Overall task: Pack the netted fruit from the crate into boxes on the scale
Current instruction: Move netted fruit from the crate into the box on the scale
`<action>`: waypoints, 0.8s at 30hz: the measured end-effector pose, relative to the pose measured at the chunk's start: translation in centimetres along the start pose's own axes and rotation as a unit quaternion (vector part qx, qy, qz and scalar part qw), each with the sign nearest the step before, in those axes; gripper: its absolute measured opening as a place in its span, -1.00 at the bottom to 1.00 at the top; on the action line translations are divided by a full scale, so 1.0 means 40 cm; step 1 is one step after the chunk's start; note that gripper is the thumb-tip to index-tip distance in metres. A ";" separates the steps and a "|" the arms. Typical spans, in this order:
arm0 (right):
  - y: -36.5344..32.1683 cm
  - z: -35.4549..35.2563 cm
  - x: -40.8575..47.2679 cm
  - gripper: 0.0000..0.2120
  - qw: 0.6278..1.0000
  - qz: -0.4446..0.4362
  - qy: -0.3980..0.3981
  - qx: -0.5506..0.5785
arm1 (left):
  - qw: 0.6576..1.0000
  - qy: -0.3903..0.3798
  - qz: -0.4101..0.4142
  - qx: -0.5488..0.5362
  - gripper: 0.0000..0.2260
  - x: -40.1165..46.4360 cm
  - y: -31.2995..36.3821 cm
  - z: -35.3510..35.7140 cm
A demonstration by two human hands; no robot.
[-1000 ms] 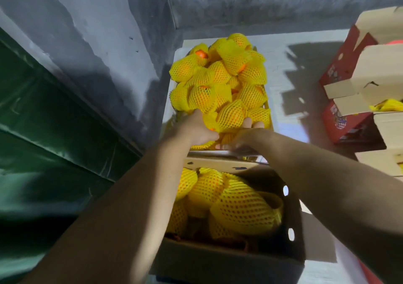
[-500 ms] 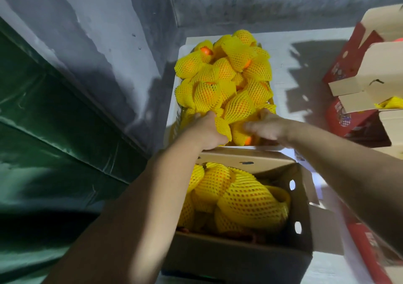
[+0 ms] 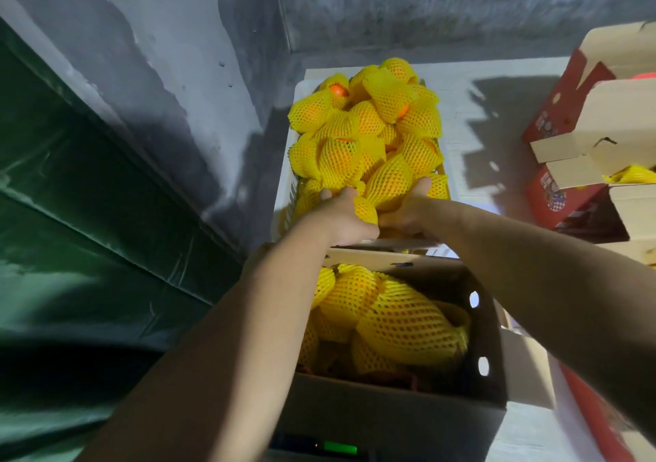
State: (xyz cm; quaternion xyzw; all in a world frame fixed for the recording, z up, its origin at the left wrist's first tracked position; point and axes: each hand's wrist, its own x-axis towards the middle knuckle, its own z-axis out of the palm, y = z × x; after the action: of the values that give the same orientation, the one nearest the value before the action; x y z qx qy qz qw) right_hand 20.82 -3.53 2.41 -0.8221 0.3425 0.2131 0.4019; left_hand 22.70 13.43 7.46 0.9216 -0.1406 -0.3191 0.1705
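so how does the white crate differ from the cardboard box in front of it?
The white crate is pale slatted plastic; the cardboard box is brown card with round holes in its right wall. Netted fruit is heaped above the crate's rim; in the box it lies below the rim. Both hands, left and right, are at the crate, not the box. Both hold yellow-netted fruit.

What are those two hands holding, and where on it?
Both hands cup netted fruit at the crate's near end: the left hand grips one fruit's lower end, the right hand supports another from beneath.
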 end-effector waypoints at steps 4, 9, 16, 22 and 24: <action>0.015 -0.020 -0.012 0.38 0.998 -0.021 0.006 0.058 | 1.000 0.015 -0.016 -0.020 -0.19 0.002 -0.001 -0.009; 0.027 -0.108 -0.045 -0.07 0.985 -0.045 0.021 0.167 | 0.995 0.093 -0.008 -0.028 -0.31 -0.017 0.004 -0.022; 0.014 -0.243 -0.165 -0.82 0.919 -0.087 -0.157 0.351 | 0.957 0.164 0.143 -0.191 -0.47 -0.106 0.076 0.009; -0.009 -0.180 -0.340 -0.66 0.855 -0.217 -0.195 0.428 | 0.887 0.163 0.210 -0.377 -0.44 -0.207 0.116 0.047; -0.021 -0.136 -0.386 -0.59 0.851 -0.257 -0.145 0.435 | 0.862 0.174 0.224 -0.420 -0.58 -0.252 0.082 0.040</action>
State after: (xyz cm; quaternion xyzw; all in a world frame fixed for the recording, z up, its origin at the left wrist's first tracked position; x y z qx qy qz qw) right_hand 11.43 -1.51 15.70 -0.5817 0.1144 0.0483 0.8039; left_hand 13.57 13.82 13.04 0.7468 -0.1635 -0.1356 0.6302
